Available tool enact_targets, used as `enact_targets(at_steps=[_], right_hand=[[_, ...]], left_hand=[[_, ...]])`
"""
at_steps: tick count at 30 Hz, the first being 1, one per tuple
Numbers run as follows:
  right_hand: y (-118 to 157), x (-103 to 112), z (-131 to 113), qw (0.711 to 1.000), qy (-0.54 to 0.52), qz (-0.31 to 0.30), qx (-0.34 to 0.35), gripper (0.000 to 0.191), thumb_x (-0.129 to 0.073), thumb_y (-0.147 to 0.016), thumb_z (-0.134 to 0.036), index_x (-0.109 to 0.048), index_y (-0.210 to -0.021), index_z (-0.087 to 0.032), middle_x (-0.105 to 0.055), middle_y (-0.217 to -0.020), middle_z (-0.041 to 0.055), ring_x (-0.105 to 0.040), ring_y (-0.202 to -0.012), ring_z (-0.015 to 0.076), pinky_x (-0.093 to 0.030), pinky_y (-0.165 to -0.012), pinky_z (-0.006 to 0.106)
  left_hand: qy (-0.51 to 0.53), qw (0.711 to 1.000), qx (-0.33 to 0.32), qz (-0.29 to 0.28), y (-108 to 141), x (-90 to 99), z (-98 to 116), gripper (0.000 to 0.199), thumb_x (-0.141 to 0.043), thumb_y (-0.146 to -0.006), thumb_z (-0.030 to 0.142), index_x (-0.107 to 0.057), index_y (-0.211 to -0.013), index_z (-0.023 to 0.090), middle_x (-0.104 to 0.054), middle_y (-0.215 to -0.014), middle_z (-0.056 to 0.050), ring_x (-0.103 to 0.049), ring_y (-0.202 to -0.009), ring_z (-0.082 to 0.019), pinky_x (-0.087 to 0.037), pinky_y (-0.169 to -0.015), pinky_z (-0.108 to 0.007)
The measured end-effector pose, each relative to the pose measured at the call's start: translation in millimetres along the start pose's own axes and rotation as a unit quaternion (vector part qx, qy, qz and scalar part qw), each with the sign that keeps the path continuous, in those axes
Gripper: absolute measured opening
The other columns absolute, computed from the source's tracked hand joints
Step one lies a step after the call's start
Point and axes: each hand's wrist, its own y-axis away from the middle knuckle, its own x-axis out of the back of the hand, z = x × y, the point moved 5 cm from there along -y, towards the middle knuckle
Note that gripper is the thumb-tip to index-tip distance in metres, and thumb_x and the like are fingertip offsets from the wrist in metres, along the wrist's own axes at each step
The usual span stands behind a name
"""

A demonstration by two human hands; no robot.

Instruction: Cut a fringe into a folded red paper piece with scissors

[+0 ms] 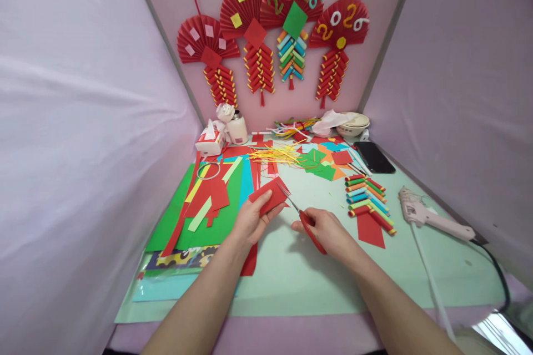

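— What is the left hand (252, 221) doing?

— It's closed on a piece of red paper (270, 195), thumb on top and the other fingers curled beneath, holding it tilted above the table (320, 280), near the middle.

— And the right hand (328, 230)?

— Wrapped around the red-handled scissors (309, 227). The blades point away and to the left, their tips at the paper's right-hand end. I can't tell how far apart the blades are, or whether they bite into it.

— Do the hands touch each other?

— No, they're apart, with the scissors bridging the gap.

— What lies around them?

— Left of the left hand, red scraps and pale green strips (200, 213) on a green sheet (229, 233). Beyond the red paper, a heap of thin yellow strips (275, 154). To the right, a string of rolled-paper firecrackers (367, 199) overlaps a red rectangle (371, 233), and past that sits a hot glue gun (435, 222). A black phone (375, 157) lies farther back.
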Motion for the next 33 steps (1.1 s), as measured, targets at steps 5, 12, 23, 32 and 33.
enact_targets(at_steps=[5, 12, 23, 32, 33], right_hand=[[0.1, -4.5, 3.8, 1.000, -0.017, -0.022, 0.006, 0.040, -0.051, -0.074, -0.057, -0.048, -0.064, -0.018, -0.056, -0.062, -0.0006, -0.045, -0.057, 0.0123, -0.031, -0.050, 0.021], [2.8, -7.9, 7.0, 0.999, -0.020, -0.049, 0.011, 0.037, -0.049, -0.076, -0.056, -0.051, -0.072, -0.019, -0.059, -0.068, 0.0001, -0.049, -0.059, 0.0127, -0.033, -0.051, 0.021], [3.8, -5.3, 4.6, 0.999, -0.010, -0.043, 0.001, 0.041, -0.050, -0.074, -0.060, -0.048, -0.070, -0.020, -0.060, -0.069, 0.0000, -0.051, -0.060, 0.0131, -0.034, -0.051, 0.021], [3.7, -6.1, 4.9, 0.999, -0.016, -0.037, 0.000, 0.042, -0.051, -0.073, -0.061, -0.049, -0.070, -0.019, -0.059, -0.068, 0.0006, -0.050, -0.060, 0.0134, -0.034, -0.051, 0.022], [3.5, -6.1, 5.1, 0.999, -0.016, -0.036, 0.001, 0.042, -0.051, -0.073, -0.060, -0.049, -0.070, -0.019, -0.059, -0.068, 0.0005, -0.050, -0.060, 0.0133, -0.033, -0.051, 0.022]], left_hand=[[0.004, 1.000, -0.008, 0.006, -0.1, 0.2, 1.2, 0.021, -0.068, -0.071, 0.018, -0.066, -0.092, 0.011, -0.068, -0.096, -0.010, -0.065, -0.084, -0.019, -0.057, -0.075, -0.034], [0.030, 0.999, -0.030, 0.021, -2.3, 4.6, 5.5, 0.021, -0.069, -0.071, 0.018, -0.066, -0.091, 0.013, -0.068, -0.097, -0.008, -0.064, -0.088, -0.019, -0.055, -0.081, -0.037], [0.031, 0.999, -0.036, 0.017, -1.7, 3.5, 6.6, 0.020, -0.068, -0.071, 0.018, -0.066, -0.091, 0.014, -0.068, -0.099, -0.008, -0.063, -0.091, -0.020, -0.053, -0.083, -0.038], [0.019, 0.999, -0.028, 0.024, -0.1, 1.6, 5.6, 0.022, -0.068, -0.071, 0.018, -0.065, -0.093, 0.014, -0.068, -0.099, -0.008, -0.064, -0.090, -0.020, -0.054, -0.083, -0.039], [0.020, 0.999, -0.028, 0.025, 0.0, 1.5, 5.5, 0.022, -0.068, -0.071, 0.018, -0.065, -0.092, 0.014, -0.068, -0.098, -0.008, -0.064, -0.090, -0.020, -0.054, -0.083, -0.039]])
